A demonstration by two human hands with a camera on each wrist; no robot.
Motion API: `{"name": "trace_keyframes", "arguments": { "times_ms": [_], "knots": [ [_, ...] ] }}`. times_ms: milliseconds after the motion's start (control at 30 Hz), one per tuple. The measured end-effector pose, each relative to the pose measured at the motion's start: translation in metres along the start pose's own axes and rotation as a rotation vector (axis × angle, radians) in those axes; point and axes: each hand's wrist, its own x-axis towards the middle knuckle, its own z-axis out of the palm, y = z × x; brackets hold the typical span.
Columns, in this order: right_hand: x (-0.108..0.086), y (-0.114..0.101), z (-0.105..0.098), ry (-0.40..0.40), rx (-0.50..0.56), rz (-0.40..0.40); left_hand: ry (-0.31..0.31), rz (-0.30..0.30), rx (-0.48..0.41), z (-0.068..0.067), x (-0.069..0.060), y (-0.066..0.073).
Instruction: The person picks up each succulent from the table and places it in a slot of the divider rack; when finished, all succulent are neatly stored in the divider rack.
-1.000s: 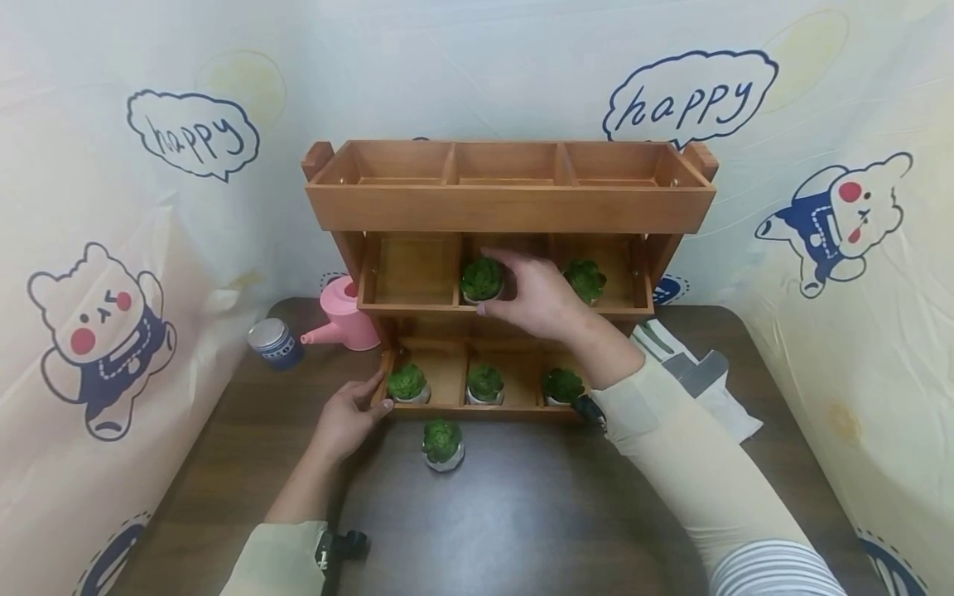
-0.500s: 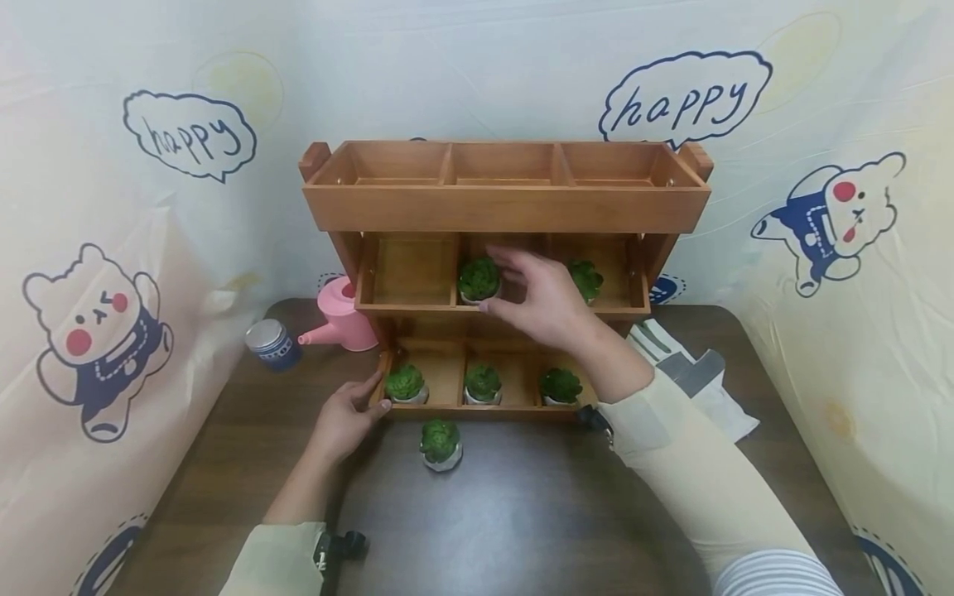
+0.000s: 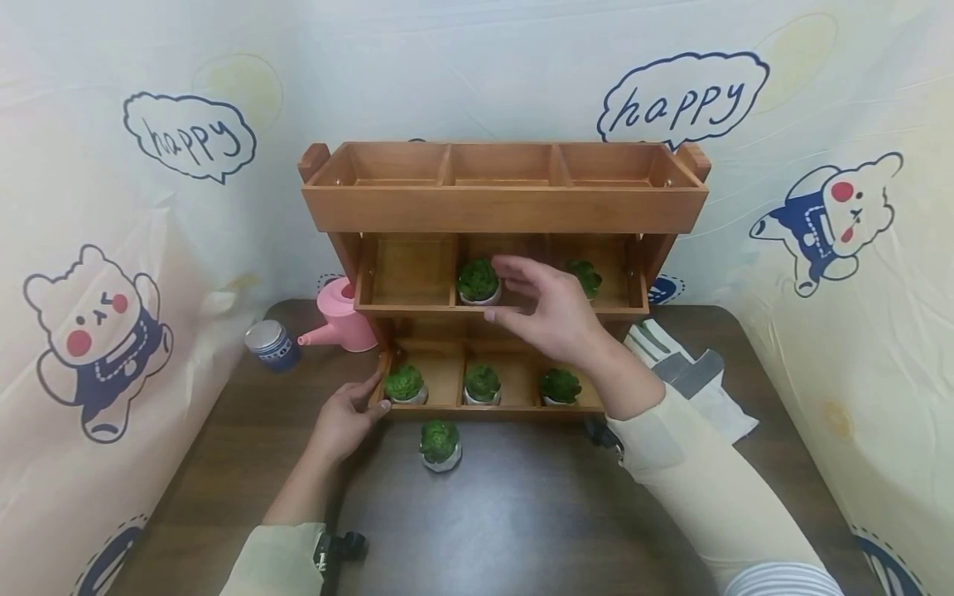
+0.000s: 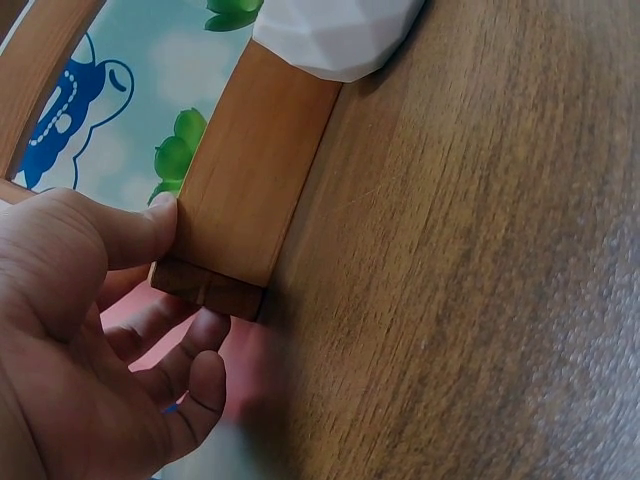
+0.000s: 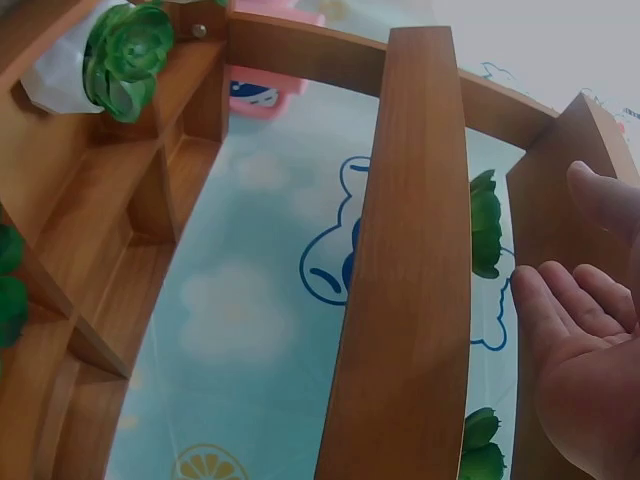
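Note:
A three-tier wooden plant stand stands at the back of the table. My left hand holds the lower left corner of its bottom tier; in the left wrist view the thumb lies on the board's edge, with the fingers behind. My right hand hovers before the middle tier, holding nothing, thumb and fingers apart. Just left of its fingertips sits a small potted succulent in the middle compartment. Another succulent, partly hidden by that hand, is in the right compartment. The bottom tier's left succulent sits near my left hand.
The bottom tier also bears a middle succulent and a right one. One more potted succulent stands on the table in front. A pink watering can and blue tin are left; grey-white gloves lie right.
My right hand has drawn back to the right and slightly down from the middle-tier succulent, letting go of it. The left hand keeps its place on the stand.

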Motion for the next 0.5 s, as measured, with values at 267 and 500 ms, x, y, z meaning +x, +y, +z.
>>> {"name": "trace_keyframes", "arguments": {
  "times_ms": [267, 500],
  "knots": [
    [-0.011, -0.001, 0.007, -0.013, 0.015, -0.003, 0.002, 0.003, 0.004, 0.001, -0.001, 0.001],
    [-0.020, 0.002, 0.018, -0.010, 0.043, -0.041, 0.006, 0.008, 0.006, 0.001, 0.000, 0.001]
  ]
}}
